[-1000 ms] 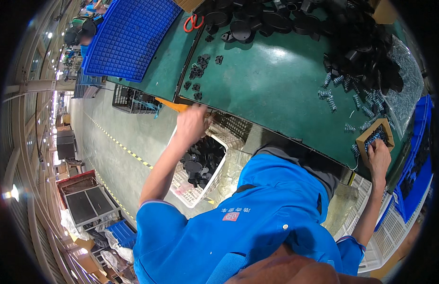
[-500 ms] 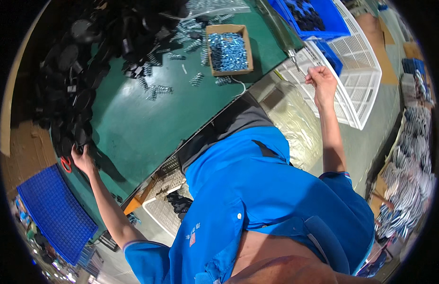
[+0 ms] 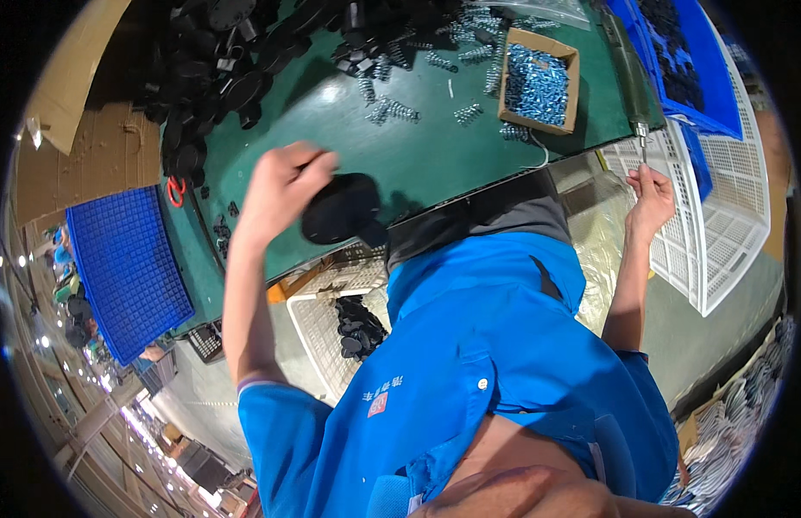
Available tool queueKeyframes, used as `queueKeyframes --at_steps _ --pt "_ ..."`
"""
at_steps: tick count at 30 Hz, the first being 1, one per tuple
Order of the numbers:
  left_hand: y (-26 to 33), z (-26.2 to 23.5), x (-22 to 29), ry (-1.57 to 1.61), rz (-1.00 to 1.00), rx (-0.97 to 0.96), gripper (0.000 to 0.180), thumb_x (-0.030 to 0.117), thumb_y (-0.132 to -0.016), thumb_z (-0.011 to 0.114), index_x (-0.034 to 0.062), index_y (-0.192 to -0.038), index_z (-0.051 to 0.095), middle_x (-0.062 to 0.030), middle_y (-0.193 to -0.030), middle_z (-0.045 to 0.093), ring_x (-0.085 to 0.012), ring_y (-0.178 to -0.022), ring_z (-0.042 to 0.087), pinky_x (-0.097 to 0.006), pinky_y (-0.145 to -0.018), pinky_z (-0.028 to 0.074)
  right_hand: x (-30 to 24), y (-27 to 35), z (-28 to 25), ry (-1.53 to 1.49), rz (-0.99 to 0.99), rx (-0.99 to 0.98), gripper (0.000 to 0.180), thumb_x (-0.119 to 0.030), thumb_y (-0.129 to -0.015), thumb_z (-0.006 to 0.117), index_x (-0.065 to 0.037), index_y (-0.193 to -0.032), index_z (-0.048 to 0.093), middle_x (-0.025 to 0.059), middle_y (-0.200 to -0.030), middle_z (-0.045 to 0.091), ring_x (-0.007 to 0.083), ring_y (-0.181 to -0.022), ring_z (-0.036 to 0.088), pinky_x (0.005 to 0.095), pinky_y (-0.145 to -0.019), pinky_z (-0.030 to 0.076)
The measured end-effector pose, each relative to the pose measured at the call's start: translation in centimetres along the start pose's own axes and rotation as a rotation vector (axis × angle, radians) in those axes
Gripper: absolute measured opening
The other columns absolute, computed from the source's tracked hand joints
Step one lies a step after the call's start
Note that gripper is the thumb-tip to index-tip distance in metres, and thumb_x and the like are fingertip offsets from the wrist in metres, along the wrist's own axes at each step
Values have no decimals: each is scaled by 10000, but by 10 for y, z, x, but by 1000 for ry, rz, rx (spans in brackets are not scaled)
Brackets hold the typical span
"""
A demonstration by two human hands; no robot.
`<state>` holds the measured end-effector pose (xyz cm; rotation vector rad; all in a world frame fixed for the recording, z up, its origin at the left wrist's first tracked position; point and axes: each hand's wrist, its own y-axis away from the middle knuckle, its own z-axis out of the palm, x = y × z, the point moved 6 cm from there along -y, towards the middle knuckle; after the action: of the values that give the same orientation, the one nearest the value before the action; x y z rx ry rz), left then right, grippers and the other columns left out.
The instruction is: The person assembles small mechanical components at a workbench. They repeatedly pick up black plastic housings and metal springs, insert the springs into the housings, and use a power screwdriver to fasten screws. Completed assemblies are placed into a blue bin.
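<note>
My left hand (image 3: pixel 284 192), smeared by motion, is closed over the green table with a black round part (image 3: pixel 342 207) at its fingers. The part has a flat disc and a short stub toward the table's front edge. On the right, my right hand (image 3: pixel 651 200) has its fingertips pinched together at the bit tip of a dark green power screwdriver (image 3: pixel 627 82). Anything small between those fingertips is hidden. Close by, a cardboard box (image 3: pixel 575 91) holds many small bluish metal pieces that look like screws.
Black round parts (image 3: pixel 232 91) are heaped at the back left. Metal springs (image 3: pixel 392 110) lie scattered across the green table (image 3: pixel 418 164). Red-handled scissors (image 3: pixel 175 192) rest by a blue grid mat (image 3: pixel 129 268). Blue bins (image 3: pixel 720 121) and white baskets (image 3: pixel 707 268) stand right.
My left hand has come away from the heap toward the table's front edge with a black round part. My right hand has reached the screwdriver's tip. The view has shifted left.
</note>
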<state>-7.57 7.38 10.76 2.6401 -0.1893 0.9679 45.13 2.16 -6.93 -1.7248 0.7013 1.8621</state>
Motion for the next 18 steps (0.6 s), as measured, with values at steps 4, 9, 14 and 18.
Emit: queueKeyframes --at_steps 4,9,14,18 --pt "-53 61 7 -154 69 -240 321 302 -866 622 -15 -867 673 -171 -720 612 -266 -652 583 -389 -625 465 1 3 7 -90 -4 22 116 0 -887 667 43 -955 584 119 -830 649 187 -701 672 275 -610 577" --pt "-96 94 23 -345 274 -249 347 366 -844 664 28 -918 696 -172 -772 628 -304 -694 631 -401 -638 492 -7 0 16 87 -84 -22 175 -50 -905 660 49 -1019 571 125 -878 651 184 -750 674 271 -637 558" --pt "-114 110 57 -660 378 65 245 303 -829 678 83 -936 696 -128 -877 630 -332 -808 656 -432 -676 525 -46 -5 21 721 -285 -31 433 -190 -895 705 67 -1217 573 144 -1051 679 180 -957 640 288 -826 519" --pt "-134 146 52 -490 405 82 162 203 -817 658 47 -865 655 -140 -884 639 -357 -813 651 -460 -694 524 -92 18 55 401 -317 -125 307 -108 -911 668 30 -1179 608 104 -1043 673 152 -933 640 277 -826 531"
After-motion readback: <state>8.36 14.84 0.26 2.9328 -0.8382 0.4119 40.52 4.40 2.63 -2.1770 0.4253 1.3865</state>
